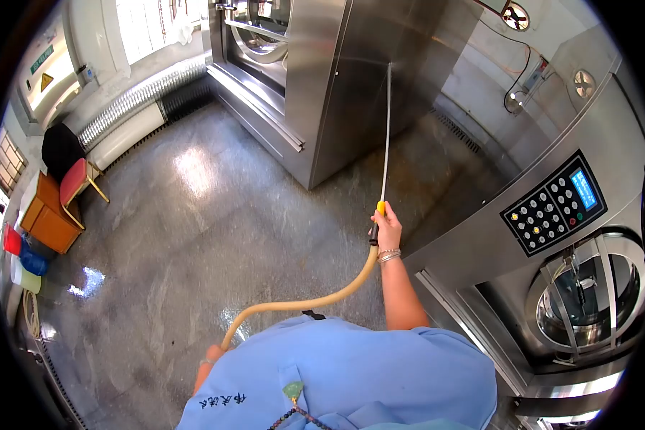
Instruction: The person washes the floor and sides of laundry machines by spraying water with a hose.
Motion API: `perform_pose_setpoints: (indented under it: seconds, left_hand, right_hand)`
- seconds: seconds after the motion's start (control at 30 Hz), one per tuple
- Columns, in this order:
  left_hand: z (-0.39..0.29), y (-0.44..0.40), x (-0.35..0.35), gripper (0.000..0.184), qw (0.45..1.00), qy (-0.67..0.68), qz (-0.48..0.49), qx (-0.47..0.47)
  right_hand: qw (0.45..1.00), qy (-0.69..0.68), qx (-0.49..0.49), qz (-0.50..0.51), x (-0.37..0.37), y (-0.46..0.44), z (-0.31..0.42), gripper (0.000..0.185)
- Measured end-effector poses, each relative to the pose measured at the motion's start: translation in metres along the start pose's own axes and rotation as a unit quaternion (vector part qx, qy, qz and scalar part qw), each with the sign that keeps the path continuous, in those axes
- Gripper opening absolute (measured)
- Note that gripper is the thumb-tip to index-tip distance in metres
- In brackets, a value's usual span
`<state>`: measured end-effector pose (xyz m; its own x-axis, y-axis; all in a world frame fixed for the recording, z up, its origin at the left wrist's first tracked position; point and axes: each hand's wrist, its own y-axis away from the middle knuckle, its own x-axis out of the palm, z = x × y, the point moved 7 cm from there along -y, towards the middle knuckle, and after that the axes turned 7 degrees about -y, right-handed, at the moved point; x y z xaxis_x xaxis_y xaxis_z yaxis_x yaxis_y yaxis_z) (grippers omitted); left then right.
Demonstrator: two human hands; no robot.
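Observation:
My right hand (388,228) is closed around a hose nozzle (374,233) with a yellow tip, held out in front of me. From the tip a thin, straight whitish stream (387,136), which looks like a water jet, runs up to the side panel of a large steel washing machine (365,86). A tan hose (301,304) curves from the nozzle back towards my left side. There my left hand (213,352) is at the hose, fingers wrapped around it, partly hidden by my blue shirt.
Close on my right stands another steel washer (466,236) with a lit control panel (554,202) and round door. A shiny grey floor (172,236) spreads ahead. To the left are a chair (75,180), a wooden desk (50,215), buckets (26,278) and a silver duct (140,97).

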<state>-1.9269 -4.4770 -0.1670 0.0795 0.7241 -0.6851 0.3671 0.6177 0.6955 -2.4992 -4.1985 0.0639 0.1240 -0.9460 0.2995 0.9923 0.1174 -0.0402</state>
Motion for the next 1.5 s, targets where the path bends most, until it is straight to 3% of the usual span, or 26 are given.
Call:
perform_pose_setpoints:
  seconds: [0.2, 0.37, 0.5, 0.57, 0.63, 0.67, 0.7, 0.77, 0.9, 1.1, 1.17, 1.3, 1.37, 1.4, 1.43, 1.5]
  left_hand:
    - [-0.001, -0.002, 0.002, 0.057, 0.999, -0.013, 0.035, -0.020]
    - [-0.069, 0.080, -0.060, 0.055, 0.997, 0.055, 0.007, -0.055]
    - [-0.021, 0.014, 0.020, 0.040, 0.999, -0.013, 0.029, -0.005]
    - [-0.019, 0.031, 0.047, 0.034, 0.999, -0.011, 0.027, -0.016]
    - [-0.044, 0.087, 0.007, 0.026, 0.998, 0.029, -0.021, -0.047]
    - [-0.032, 0.091, 0.026, 0.024, 0.998, 0.037, 0.005, -0.054]
    - [-0.053, 0.118, 0.013, 0.022, 0.992, 0.086, -0.025, -0.089]
    - [-0.067, 0.129, 0.034, 0.022, 0.989, 0.088, -0.061, -0.103]
    - [-0.103, 0.163, 0.094, 0.019, 0.977, 0.135, -0.136, -0.095]
    - [-0.167, 0.229, 0.206, 0.019, 0.958, 0.220, -0.123, -0.135]
    - [-0.207, 0.221, 0.214, 0.019, 0.956, 0.237, -0.099, -0.139]
    - [-0.215, 0.253, 0.234, 0.020, 0.947, 0.263, -0.101, -0.152]
    - [-0.212, 0.264, 0.234, 0.021, 0.942, 0.266, -0.113, -0.168]
    - [-0.213, 0.264, 0.223, 0.021, 0.946, 0.256, -0.113, -0.161]
    - [-0.217, 0.252, 0.207, 0.022, 0.957, 0.217, -0.091, -0.168]
    - [-0.237, 0.231, 0.174, 0.023, 0.976, 0.171, -0.077, -0.110]
  right_hand:
    - [0.998, -0.025, -0.033, -0.050, 0.002, -0.007, 0.025, 0.044]
    - [0.999, -0.020, -0.032, -0.029, 0.020, 0.000, 0.041, 0.045]
    - [0.997, 0.071, -0.024, 0.019, 0.036, 0.011, 0.053, 0.036]
    - [0.991, 0.116, -0.032, 0.055, 0.041, 0.010, 0.061, 0.031]
    - [0.984, 0.150, -0.035, 0.083, 0.038, 0.001, 0.058, 0.027]
    - [0.980, 0.180, -0.010, 0.081, 0.033, -0.001, 0.050, 0.026]
    - [0.972, 0.200, -0.056, 0.107, 0.029, -0.019, 0.052, 0.027]
    - [0.962, 0.251, -0.051, 0.090, 0.029, -0.049, 0.039, 0.031]
    - [0.979, 0.167, -0.064, 0.098, 0.015, -0.122, 0.008, 0.029]
    - [0.984, 0.135, -0.072, 0.093, -0.015, -0.165, -0.015, 0.022]
    - [0.983, 0.133, -0.068, 0.103, 0.002, -0.196, -0.023, 0.022]
    - [0.977, 0.142, -0.075, 0.140, 0.003, -0.194, -0.031, 0.025]
    - [0.988, 0.104, -0.016, 0.114, -0.004, -0.175, -0.033, 0.024]
    - [0.958, 0.211, -0.022, 0.193, 0.003, -0.190, -0.041, 0.025]
    - [0.923, 0.308, -0.035, 0.229, -0.015, -0.196, -0.010, 0.027]
    - [0.954, 0.242, -0.002, 0.180, -0.055, -0.185, 0.041, 0.030]
